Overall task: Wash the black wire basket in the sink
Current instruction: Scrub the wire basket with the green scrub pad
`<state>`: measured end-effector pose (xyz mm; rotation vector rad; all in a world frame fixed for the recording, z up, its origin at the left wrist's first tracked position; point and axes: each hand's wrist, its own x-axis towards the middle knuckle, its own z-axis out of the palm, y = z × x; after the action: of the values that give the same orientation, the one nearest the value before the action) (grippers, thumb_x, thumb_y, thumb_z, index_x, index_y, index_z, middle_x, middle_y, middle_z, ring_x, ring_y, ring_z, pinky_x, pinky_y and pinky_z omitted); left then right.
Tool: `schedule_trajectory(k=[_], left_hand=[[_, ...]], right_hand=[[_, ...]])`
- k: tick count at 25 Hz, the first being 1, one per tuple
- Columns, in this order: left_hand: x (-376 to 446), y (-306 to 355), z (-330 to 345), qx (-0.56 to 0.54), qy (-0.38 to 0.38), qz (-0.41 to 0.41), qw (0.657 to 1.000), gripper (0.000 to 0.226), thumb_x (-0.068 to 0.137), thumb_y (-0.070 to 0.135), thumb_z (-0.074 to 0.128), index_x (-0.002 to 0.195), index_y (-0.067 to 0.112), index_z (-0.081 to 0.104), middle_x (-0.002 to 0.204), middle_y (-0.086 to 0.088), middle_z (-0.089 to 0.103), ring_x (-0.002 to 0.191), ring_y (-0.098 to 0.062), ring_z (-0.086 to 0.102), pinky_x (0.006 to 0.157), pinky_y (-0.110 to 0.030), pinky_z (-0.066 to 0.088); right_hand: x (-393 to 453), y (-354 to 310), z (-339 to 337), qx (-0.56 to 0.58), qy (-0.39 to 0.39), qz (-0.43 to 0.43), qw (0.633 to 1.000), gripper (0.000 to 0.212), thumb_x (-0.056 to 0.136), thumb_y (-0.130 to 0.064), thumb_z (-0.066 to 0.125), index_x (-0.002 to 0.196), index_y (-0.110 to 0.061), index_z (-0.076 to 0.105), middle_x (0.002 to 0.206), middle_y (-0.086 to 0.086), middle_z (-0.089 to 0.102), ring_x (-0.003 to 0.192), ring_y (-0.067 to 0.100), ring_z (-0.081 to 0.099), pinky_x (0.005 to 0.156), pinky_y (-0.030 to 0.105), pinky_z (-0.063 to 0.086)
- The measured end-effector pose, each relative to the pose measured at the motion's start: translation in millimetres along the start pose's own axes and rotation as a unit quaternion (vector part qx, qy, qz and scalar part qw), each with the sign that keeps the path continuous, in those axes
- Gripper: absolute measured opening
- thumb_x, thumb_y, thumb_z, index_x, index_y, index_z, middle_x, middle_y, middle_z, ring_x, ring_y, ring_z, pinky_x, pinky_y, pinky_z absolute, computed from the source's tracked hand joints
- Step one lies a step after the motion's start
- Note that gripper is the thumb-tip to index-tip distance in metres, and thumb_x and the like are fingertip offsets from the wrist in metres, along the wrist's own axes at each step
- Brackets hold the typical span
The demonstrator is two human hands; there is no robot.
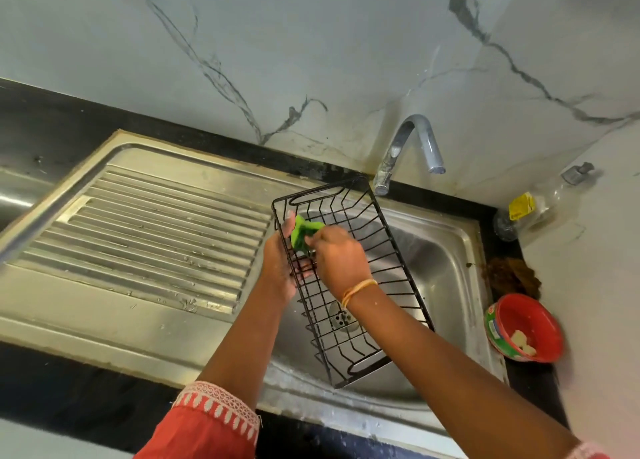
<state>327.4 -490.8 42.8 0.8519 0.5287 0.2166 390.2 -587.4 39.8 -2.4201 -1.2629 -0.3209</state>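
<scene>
The black wire basket (pixel 377 278) is held tilted over the steel sink bowl (pixel 446 261), its long side running from the tap down toward me. My left hand (pixel 277 268) grips the basket's left rim from outside, fingers curled through the wires. My right hand (pixel 341 256) is inside the basket and pinches a green scrub pad (pixel 303 232) against the wires near the upper left corner. The sink drain (pixel 341 318) shows through the basket's mesh.
A chrome tap (pixel 412 147) arches over the bowl's far edge, no water running. The ribbed steel drainboard (pixel 149 230) lies to the left. On the dark counter at right stand a red tub of soap (pixel 523 327), a brown scrubber (pixel 509 275) and a clear bottle (pixel 533 213).
</scene>
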Motion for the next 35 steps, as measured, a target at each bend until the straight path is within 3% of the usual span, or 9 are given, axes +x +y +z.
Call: schedule_trajectory(k=[5,8,11,13,16,18,25,30,35], left_hand=[[6,-12,-6,-0.027,0.044,-0.007,0.999,0.049,0.084,0.053,0.063,0.108,0.01,0.063,0.092,-0.007,0.071,0.078,-0.024,0.068,0.059,-0.028,0.052],[5,-20,-1,-0.02,0.05,-0.031,0.998,0.049,0.083,0.056,0.063,0.102,0.011,0.062,0.09,-0.01,0.072,0.076,-0.025,0.069,0.063,-0.031,0.054],[4,-14,9,0.013,0.05,-0.056,0.997,0.049,0.087,0.058,0.056,0.105,0.014,0.068,0.087,-0.009,0.076,0.075,-0.023,0.073,0.06,-0.031,0.058],[2,-10,12,0.021,0.039,-0.059,0.997,0.045,0.09,0.054,0.053,0.101,0.013,0.068,0.076,-0.005,0.076,0.067,-0.018,0.073,0.054,-0.027,0.057],[3,-8,9,0.005,0.021,-0.069,0.997,0.047,0.092,0.055,0.051,0.097,0.009,0.064,0.058,-0.002,0.069,0.051,-0.015,0.068,0.051,-0.026,0.055],[3,-4,8,-0.019,0.012,-0.065,0.998,0.044,0.094,0.053,0.048,0.088,0.012,0.061,0.051,0.001,0.064,0.042,-0.011,0.061,0.043,-0.021,0.049],[3,-8,5,0.03,0.032,-0.024,0.999,0.048,0.092,0.054,0.052,0.105,0.01,0.065,0.084,-0.008,0.069,0.074,-0.023,0.067,0.057,-0.03,0.053],[3,-4,0,0.022,0.044,-0.047,0.998,0.054,0.085,0.061,0.058,0.105,0.011,0.068,0.098,-0.013,0.073,0.079,-0.024,0.069,0.064,-0.032,0.053],[2,-8,11,0.013,0.054,-0.045,0.997,0.037,0.093,0.046,0.052,0.102,0.013,0.065,0.088,-0.005,0.067,0.071,-0.02,0.064,0.055,-0.027,0.05]], right_hand=[[-25,7,-15,0.033,-0.14,-0.107,0.984,0.024,0.072,0.004,0.071,0.09,-0.011,0.076,0.083,0.004,0.067,0.081,0.026,0.063,0.066,0.041,0.056],[-7,10,-39,0.023,-0.255,-0.08,0.963,0.034,0.079,0.0,0.06,0.104,-0.017,0.074,0.094,0.006,0.068,0.089,0.026,0.062,0.078,0.04,0.055],[19,13,-47,0.156,-0.203,0.127,0.958,0.029,0.078,-0.006,0.058,0.102,-0.015,0.073,0.082,0.003,0.066,0.076,0.018,0.061,0.066,0.029,0.049],[29,12,-42,0.158,-0.172,0.183,0.955,0.02,0.079,-0.011,0.06,0.096,-0.013,0.069,0.084,0.005,0.063,0.082,0.021,0.061,0.067,0.03,0.048],[25,10,-27,-0.027,-0.103,0.154,0.982,0.038,0.081,-0.023,0.067,0.116,-0.012,0.057,0.115,0.01,0.052,0.107,0.026,0.052,0.087,0.039,0.051],[18,2,-22,-0.037,-0.061,0.097,0.993,0.031,0.082,-0.011,0.067,0.112,-0.009,0.058,0.113,0.011,0.052,0.103,0.027,0.056,0.078,0.038,0.054],[13,-9,-13,0.029,-0.085,0.11,0.99,0.035,0.087,-0.018,0.06,0.121,-0.013,0.057,0.114,0.009,0.055,0.103,0.027,0.055,0.083,0.038,0.05],[-18,-5,-21,0.022,-0.118,-0.041,0.992,0.02,0.076,0.003,0.065,0.093,-0.007,0.067,0.095,0.009,0.063,0.084,0.028,0.062,0.065,0.037,0.056],[10,28,-22,-0.054,-0.063,0.124,0.989,0.023,0.083,-0.002,0.062,0.103,-0.012,0.066,0.105,0.007,0.061,0.088,0.026,0.064,0.073,0.036,0.057]])
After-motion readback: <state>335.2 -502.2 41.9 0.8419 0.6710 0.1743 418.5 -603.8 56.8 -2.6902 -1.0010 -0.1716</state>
